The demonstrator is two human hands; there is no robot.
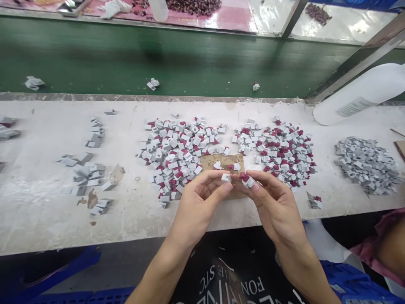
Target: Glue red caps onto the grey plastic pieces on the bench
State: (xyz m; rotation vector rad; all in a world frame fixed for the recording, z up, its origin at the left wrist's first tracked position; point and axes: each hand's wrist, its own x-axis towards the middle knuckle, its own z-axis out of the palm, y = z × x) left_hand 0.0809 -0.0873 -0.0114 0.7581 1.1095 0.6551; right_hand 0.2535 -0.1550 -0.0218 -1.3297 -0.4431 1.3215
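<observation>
My left hand pinches a small light-grey plastic piece between thumb and fingertips. Close beside it, my right hand grips a grey-and-dark-red plastic piece the same way. Both are held over a brown cardboard piece lying on the white table. On that cardboard sit a couple of loose pieces, one grey-and-red piece among them. A large pile of grey-and-red pieces spreads to the left, and another grey-and-red pile to the right.
All-grey pieces are heaped at the far right, near a white bottle leaning by a metal post. More grey pieces lie at left. A green conveyor belt runs behind the table, carrying small clusters. Another person's arm shows at right.
</observation>
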